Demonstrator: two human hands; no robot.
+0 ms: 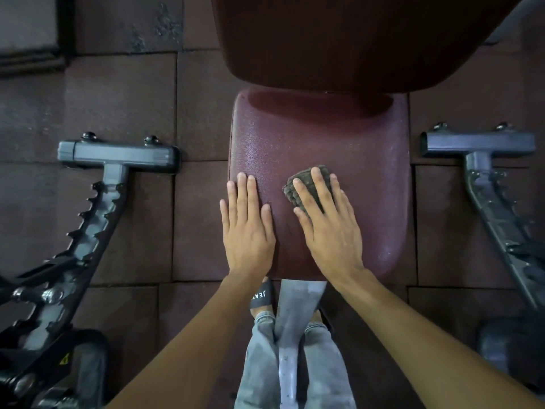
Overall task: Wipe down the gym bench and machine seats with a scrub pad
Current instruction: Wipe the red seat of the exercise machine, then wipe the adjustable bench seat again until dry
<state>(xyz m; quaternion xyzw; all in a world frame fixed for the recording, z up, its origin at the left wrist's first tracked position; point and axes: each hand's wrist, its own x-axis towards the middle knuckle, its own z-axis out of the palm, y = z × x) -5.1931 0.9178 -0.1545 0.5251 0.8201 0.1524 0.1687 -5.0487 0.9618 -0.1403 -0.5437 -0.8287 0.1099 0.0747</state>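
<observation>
Maroon padded seat [318, 137], textured vinyl, far edge tucked under the backrest pad [354, 39]; scrub pad [298, 184] lies near the seat's centre, right hand [330, 225] flat on top of it; left hand [247, 228] rests palm-down, fingers spread, along the left edge.

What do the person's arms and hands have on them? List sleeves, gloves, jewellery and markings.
Nothing is worn on either. The left hand and right hand are bare: no gloves, rings or markings show. Both forearms are uncovered up to the frame's edge, with no sleeve, watch or bracelet in view. The nails look short and plain.
</observation>
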